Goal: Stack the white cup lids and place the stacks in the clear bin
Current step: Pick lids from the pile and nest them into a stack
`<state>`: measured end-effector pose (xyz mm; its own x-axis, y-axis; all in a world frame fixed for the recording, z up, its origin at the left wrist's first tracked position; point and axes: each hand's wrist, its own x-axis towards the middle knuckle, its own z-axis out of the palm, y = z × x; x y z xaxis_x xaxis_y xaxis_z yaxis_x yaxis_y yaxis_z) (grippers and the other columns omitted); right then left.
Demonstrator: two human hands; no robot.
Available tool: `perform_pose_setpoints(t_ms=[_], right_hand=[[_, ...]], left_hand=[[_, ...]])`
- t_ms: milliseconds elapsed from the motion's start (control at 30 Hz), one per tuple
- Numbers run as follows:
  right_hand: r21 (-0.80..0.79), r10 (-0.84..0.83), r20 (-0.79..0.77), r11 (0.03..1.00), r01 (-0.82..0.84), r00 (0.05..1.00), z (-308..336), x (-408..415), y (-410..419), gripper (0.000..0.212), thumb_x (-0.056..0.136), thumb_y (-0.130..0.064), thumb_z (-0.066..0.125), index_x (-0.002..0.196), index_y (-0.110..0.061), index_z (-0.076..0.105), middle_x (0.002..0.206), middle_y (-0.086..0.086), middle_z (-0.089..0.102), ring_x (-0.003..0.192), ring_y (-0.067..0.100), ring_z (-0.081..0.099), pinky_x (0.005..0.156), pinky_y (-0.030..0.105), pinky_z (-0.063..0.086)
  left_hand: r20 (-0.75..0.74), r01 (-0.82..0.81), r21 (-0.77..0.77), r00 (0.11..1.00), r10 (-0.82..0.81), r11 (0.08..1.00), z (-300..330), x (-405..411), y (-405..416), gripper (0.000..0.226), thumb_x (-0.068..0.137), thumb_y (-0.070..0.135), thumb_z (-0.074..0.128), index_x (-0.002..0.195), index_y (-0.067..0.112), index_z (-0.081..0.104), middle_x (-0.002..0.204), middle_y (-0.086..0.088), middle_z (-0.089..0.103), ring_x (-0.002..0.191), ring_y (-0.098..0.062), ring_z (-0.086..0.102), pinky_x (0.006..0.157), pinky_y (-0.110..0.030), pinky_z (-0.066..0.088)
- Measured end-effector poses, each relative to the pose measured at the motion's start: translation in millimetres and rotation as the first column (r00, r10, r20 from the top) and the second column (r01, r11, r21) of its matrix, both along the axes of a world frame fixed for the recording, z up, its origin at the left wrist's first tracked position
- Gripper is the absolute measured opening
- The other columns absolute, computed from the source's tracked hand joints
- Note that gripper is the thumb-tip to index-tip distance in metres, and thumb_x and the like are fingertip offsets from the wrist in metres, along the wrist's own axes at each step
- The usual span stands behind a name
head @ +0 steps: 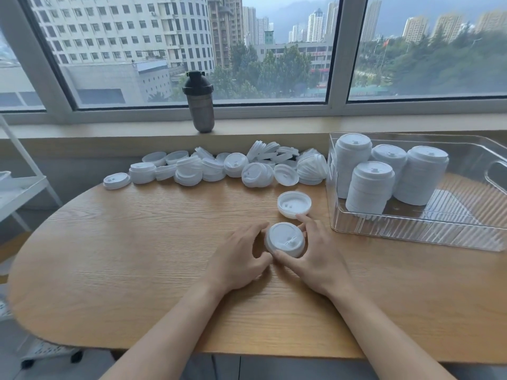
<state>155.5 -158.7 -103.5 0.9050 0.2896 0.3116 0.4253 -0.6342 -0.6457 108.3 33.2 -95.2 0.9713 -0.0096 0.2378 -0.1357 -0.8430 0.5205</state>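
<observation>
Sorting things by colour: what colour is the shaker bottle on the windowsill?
Dark smoky grey shaker bottle with a black lid, seen in the head view.

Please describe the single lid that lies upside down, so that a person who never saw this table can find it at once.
Start at the clear bin on the right of the wooden table. Just left of its near corner lies one upturned lid, alone between the loose pile and the two hands. Unlike the lid held by both hands, it shows its hollow inside.

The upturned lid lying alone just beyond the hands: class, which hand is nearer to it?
Right. The right hand has fingers reaching the upturned lid's near rim, while the left hand sits further back, left of the small stack both hands hold.
</observation>
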Motion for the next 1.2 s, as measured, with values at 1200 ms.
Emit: perform_pose_setpoints(t_ms=[1200], right_hand=[[0.245, 0.006, -0.062, 0.970, 0.009, 0.998, 0.7, 0.9, -6.8, 0.076, 0.075, -0.038, 0.086, 0.142, -0.026, 0.050, 0.114, -0.018, 0.061, 0.103, 0.000, 0.060, 0.095, 0.028, 0.050]], left_hand=[[0.013, 0.013, -0.018, 1.000, -0.013, 1.000, -6.1, 3.2, 2.4, 0.092, 0.076, 0.074, 0.070, 0.152, 0.033, 0.040, 0.143, 0.018, 0.056, 0.132, -0.004, 0.051, 0.111, -0.035, 0.042]])
